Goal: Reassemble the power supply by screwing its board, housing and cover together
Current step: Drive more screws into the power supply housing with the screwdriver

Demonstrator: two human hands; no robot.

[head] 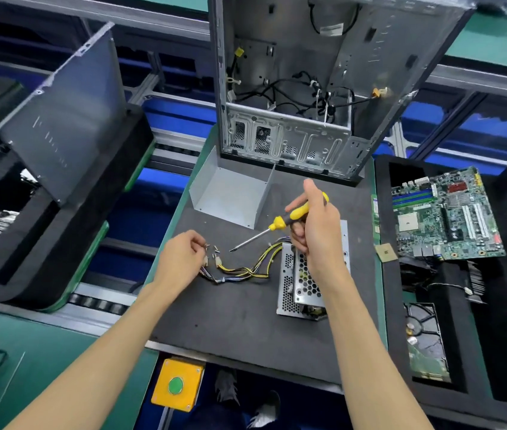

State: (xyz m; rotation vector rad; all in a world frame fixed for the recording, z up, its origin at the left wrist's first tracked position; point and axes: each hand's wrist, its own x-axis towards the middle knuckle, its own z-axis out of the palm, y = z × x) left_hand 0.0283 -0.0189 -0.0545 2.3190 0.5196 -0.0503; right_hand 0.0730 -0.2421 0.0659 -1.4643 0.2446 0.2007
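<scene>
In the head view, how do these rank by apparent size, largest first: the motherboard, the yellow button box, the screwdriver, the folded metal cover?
1. Motherboard
2. Folded metal cover
3. Screwdriver and yellow button box: too alike to rank.

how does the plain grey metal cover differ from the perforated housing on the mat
The grey metal cover is smooth, solid sheet; the perforated housing is full of vent holes. The cover lies open and empty toward the computer case; the housing sits nearer the person with the board inside and yellow-black wires trailing out. The right hand with the screwdriver hovers over the housing, not the cover. Both are light metal, resting on the dark mat.
</scene>
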